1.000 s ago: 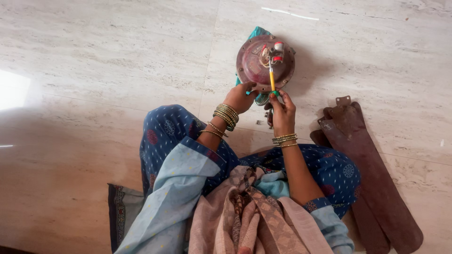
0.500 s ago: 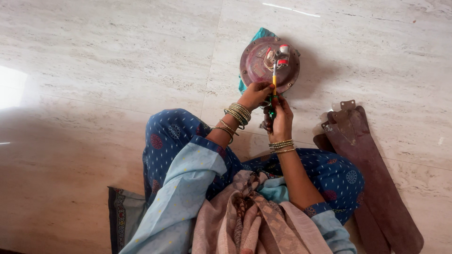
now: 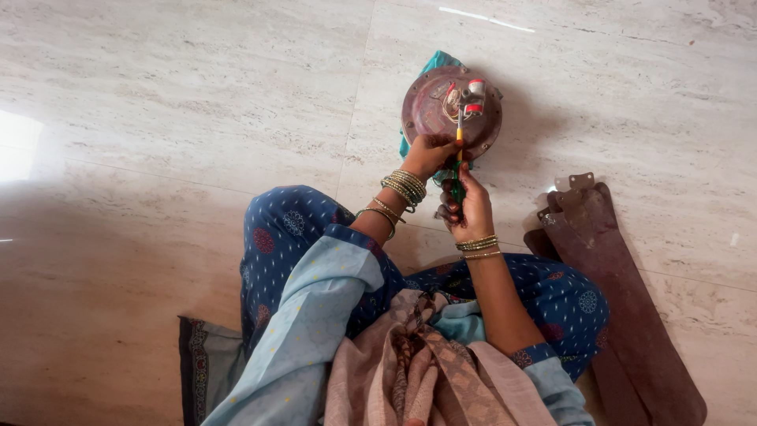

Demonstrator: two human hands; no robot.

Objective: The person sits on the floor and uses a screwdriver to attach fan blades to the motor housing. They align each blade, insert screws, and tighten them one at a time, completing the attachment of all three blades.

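While the left hand [image 3: 426,155] grips the near rim of the rusty fan motor housing [image 3: 441,110] on the marble floor [image 3: 197,102], the right hand [image 3: 471,207] is closed round a screwdriver [image 3: 458,158], tip apparently among the housing's wiring. Brown fan blades [image 3: 607,268] lie right of the housing; teal cloth [image 3: 436,61] shows beneath it.

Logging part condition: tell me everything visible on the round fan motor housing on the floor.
The fan motor housing is a round, domed metal casing, reddish-brown and worn, looking rusty. It lies flat on the pale stone floor on a teal cloth that shows at its upper-left edge. Near the centre sit a small red-and-white cylindrical part and loose yellowish wires. The left hand grips its near rim; the right hand holds a screwdriver, yellow and green in the handle, tip pointing into the wiring. Fasteners are too small to tell.
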